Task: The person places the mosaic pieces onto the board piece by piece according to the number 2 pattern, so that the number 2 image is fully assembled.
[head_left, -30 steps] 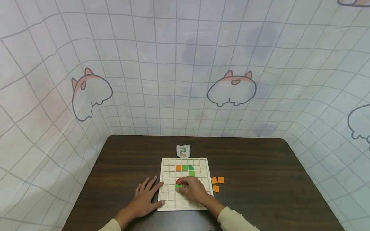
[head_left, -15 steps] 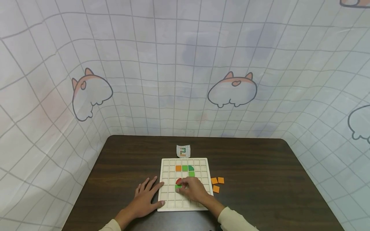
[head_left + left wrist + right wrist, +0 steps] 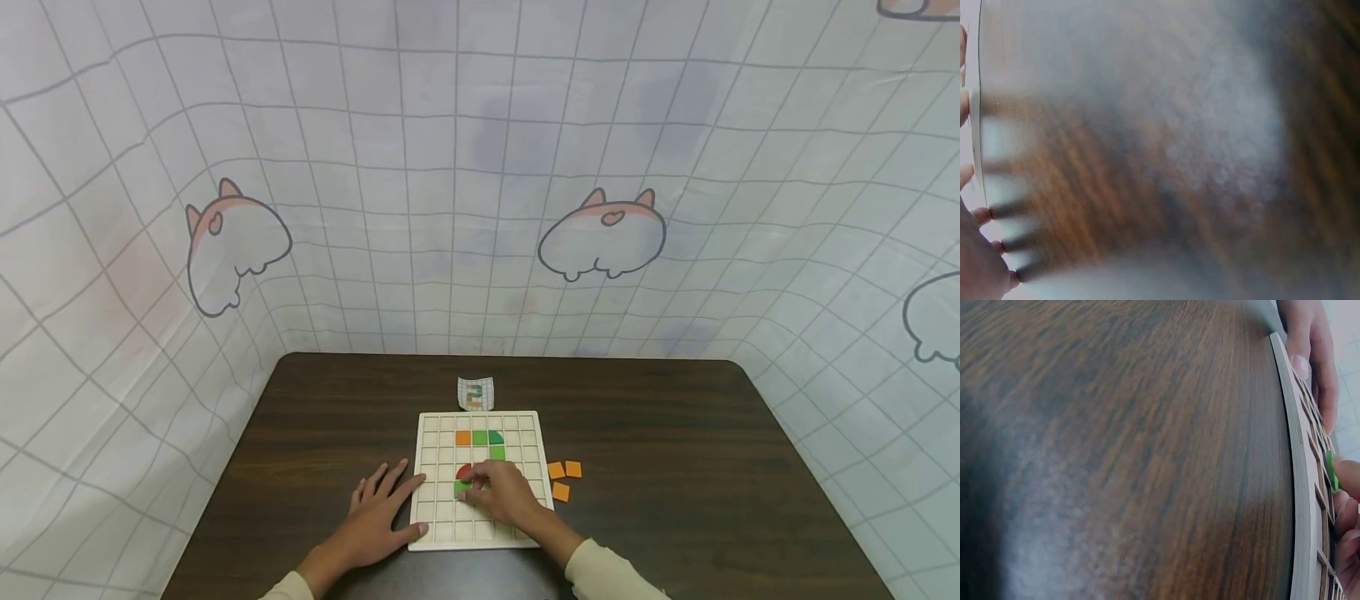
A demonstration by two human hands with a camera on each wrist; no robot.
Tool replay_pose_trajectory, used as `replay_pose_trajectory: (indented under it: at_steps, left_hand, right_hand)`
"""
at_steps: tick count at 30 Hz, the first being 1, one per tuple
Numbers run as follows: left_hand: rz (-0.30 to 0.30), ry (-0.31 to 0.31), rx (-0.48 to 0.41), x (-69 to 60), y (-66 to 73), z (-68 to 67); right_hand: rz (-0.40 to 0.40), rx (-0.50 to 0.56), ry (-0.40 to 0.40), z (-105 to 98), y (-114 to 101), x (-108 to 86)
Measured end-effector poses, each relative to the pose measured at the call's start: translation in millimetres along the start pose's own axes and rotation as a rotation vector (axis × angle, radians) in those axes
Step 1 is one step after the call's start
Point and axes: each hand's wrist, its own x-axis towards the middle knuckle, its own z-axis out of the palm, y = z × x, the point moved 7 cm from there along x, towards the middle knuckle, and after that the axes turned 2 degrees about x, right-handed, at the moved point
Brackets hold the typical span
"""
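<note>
A pale gridded board (image 3: 442, 532) lies on the dark table. My right hand (image 3: 504, 496) is over its middle and pinches a light green square tile (image 3: 461, 488) between thumb and fingers; this green tile (image 3: 1332, 470) also shows in the right wrist view. Just above it on the grid is a red tile (image 3: 462, 472), partly covered by my fingers. Farther up sit an orange tile (image 3: 462, 437), a light green tile (image 3: 480, 437), a dark green rounded tile (image 3: 496, 437) and another green tile (image 3: 497, 452). My left hand (image 3: 373, 521) lies spread, its fingertips touching the board's left edge.
Three loose orange tiles (image 3: 560, 492) lie on the table (image 3: 675, 483) right of the board. A small printed card (image 3: 476, 395) with a coloured grid pattern stands behind the board. White gridded cloth (image 3: 465, 167) surrounds the table's back and sides.
</note>
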Motion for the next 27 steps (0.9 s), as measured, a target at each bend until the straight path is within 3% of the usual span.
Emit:
replay_pose_trajectory:
  at_steps: [19, 27]
  left_hand:
    - [-0.016, -0.012, -0.001, 0.2, 2.1, -1.0]
    - [-0.016, -0.005, 0.003, 0.5, 1.4, -0.1]
  right_hand:
    - [0.0, 0.009, -0.006, 1.3, 1.0, -0.2]
    - [-0.033, -0.047, -0.013, 0.8, -0.7, -0.1]
